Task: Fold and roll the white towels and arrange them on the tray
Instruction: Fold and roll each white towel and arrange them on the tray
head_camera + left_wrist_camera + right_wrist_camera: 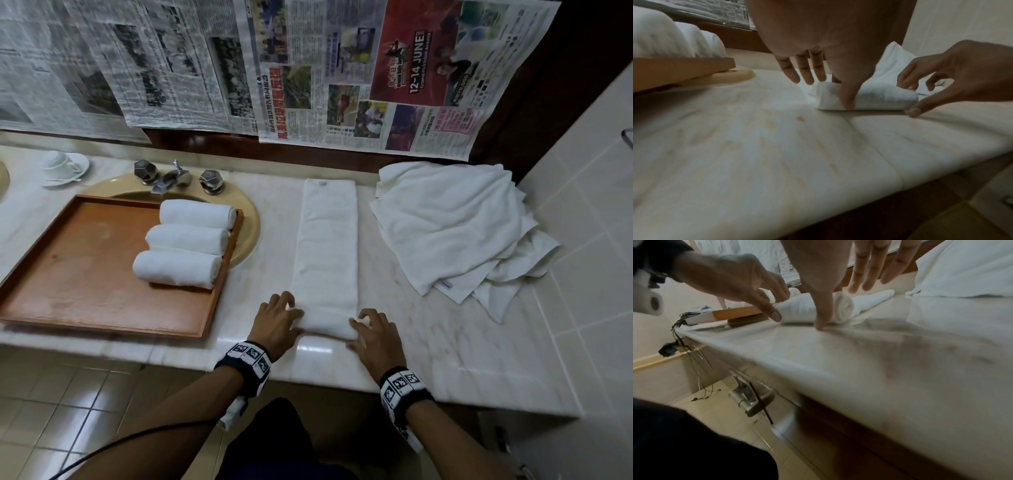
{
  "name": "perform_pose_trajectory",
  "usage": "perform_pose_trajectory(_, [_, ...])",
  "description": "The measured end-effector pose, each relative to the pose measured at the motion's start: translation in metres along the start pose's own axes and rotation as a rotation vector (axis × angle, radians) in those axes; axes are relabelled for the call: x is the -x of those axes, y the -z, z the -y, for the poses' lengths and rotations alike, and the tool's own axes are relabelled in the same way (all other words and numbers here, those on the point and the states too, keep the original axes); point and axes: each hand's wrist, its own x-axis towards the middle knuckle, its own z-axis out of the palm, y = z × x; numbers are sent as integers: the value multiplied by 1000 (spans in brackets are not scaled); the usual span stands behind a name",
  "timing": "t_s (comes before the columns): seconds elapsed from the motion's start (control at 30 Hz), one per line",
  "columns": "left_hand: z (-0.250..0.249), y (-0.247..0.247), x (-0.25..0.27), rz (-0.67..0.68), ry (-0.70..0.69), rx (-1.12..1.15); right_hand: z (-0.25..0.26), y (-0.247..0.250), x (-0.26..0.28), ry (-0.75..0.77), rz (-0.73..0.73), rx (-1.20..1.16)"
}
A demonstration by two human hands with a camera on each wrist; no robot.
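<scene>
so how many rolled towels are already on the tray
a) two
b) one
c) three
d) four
c) three: the head view shows three rolled towels lying side by side at the right end of the wooden tray, while both hands, the left hand and the right hand, are only starting the roll at the near end of the folded towel on the counter.

A long white stone counter (428,346) holds everything. A round sink (251,219) is set into it. A wooden tray (68,274) sits partly over the sink. Just right of the sink lies a long folded towel (327,246), its near end rolled up. Further right of the sink is a pile of loose towels (455,222). Left of the sink stands a cup on a saucer (63,166).
</scene>
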Motion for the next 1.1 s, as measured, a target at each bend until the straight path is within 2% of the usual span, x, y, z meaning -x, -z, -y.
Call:
perform_pose_trajectory(0.13, [6,6,-10,63,-39,57,0,3,-22,-55,69,-75])
perform_pose_trajectory(0.2, [9,9,-21,121,-12,128,-5,7,-34,-87,155,-91])
perform_pose_trajectory(0.3, [9,16,-34,166,56,306,-13,14,-51,-207,256,-255])
perform_pose_trajectory(0.43, [7,27,-44,130,175,437,-15,16,-69,-375,243,-337])
perform_pose_trajectory(0.53, [9,28,-47,169,116,349,-7,14,-75,-469,190,-276])
perform_pose_trajectory(0.63, [16,23,-48,148,22,255,5,14,-76,-436,102,-192])
perform_pose_trajectory(0.83, [26,23,-56,172,-61,-78,9,8,-65,-217,-26,-72])
perform_pose_trajectory(0.97, [20,23,-67,175,-66,-100,2,1,-58,-172,91,-25])
perform_pose_trajectory(1.1, [21,21,-71,186,-106,-42,-2,1,-69,-229,117,-95])
